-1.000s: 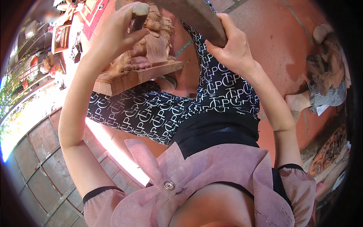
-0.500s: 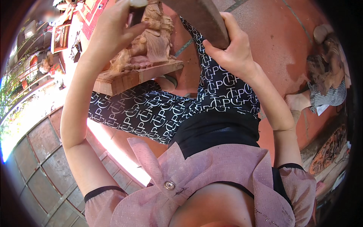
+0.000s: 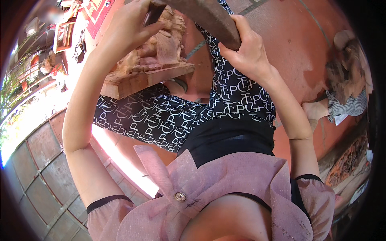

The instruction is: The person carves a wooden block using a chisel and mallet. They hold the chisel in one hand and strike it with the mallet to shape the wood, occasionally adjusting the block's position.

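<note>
My right hand (image 3: pixel 251 50) is closed round the lower end of a thick, curved, dark-brown wooden club (image 3: pixel 211 18), which runs up out of the picture. My left hand (image 3: pixel 130 26) is wrapped round the dark handle of a chisel (image 3: pixel 155 13); its working end is hidden. At the top, the club overlaps the handle's end, and I cannot tell whether they touch. Below the left hand stands a carved pale-wood figure (image 3: pixel 167 46) on a thick wooden base (image 3: pixel 140 82). My left wrist and forearm hide part of the carving.
The base sits by my patterned trouser leg (image 3: pixel 136 116), on red floor tiles (image 3: pixel 293 52). At the right lies a brown wooden piece (image 3: pixel 350 68) near my bare foot (image 3: pixel 315 109) and a grey checked cloth (image 3: pixel 348 105). Plants and framed objects stand at the far left, beside a tiled strip.
The club has swung left and down over the chisel's handle, whose pale end is no longer seen. My left hand has shifted slightly; the carving stays in place.
</note>
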The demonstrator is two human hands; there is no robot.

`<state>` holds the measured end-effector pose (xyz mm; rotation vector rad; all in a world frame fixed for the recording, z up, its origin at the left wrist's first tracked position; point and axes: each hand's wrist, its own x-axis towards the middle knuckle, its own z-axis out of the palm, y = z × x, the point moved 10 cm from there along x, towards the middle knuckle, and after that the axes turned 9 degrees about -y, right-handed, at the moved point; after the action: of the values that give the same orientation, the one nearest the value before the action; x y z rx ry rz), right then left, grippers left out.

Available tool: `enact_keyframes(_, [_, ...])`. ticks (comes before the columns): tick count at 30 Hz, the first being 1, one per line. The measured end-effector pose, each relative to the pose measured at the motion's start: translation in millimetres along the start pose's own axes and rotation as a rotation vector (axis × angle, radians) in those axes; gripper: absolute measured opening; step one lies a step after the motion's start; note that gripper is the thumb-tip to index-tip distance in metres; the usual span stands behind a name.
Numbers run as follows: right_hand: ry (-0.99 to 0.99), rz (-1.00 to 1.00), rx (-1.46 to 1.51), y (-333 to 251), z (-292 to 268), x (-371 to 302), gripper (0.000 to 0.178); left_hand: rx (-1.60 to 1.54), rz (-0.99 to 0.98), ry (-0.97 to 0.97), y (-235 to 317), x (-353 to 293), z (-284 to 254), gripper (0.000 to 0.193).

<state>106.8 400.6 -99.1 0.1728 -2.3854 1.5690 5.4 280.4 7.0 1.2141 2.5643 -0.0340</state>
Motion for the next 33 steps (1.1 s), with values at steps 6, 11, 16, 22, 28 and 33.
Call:
enact_keyframes(6, [-0.009, -0.021, 0.045, -5.8, 0.5, -1.4, 0.049, -0.495, -0.01, 0.065, -54.9, -11.2, 11.9, 0.032])
enact_keyframes(11, [-0.038, 0.014, 0.049, -3.1, -1.1, 0.7, 0.048, -0.535, -0.054, 0.069, -67.5, -20.4, 0.5, 0.035])
enact_keyframes(16, [-0.026, -0.047, 0.047, -19.1, -2.2, 1.5, 0.05, -0.359, 0.022, 0.052, -48.1, -30.9, 2.9, 0.032])
enact_keyframes(22, [0.032, -0.191, 0.067, -36.0, -6.5, -0.9, 0.054, -0.147, 0.288, 0.09, 20.7, -42.4, 2.1, 0.028])
enact_keyframes(28, [-0.019, -0.254, -0.103, -36.8, 0.1, 1.8, 0.052, -0.101, 0.178, 0.053, -5.1, -49.5, 20.1, 0.02])
enact_keyframes(33, [0.029, -0.227, -0.03, -38.4, -5.6, 3.2, 0.047, -0.182, -0.024, -0.069, -23.3, -42.4, 23.6, 0.022])
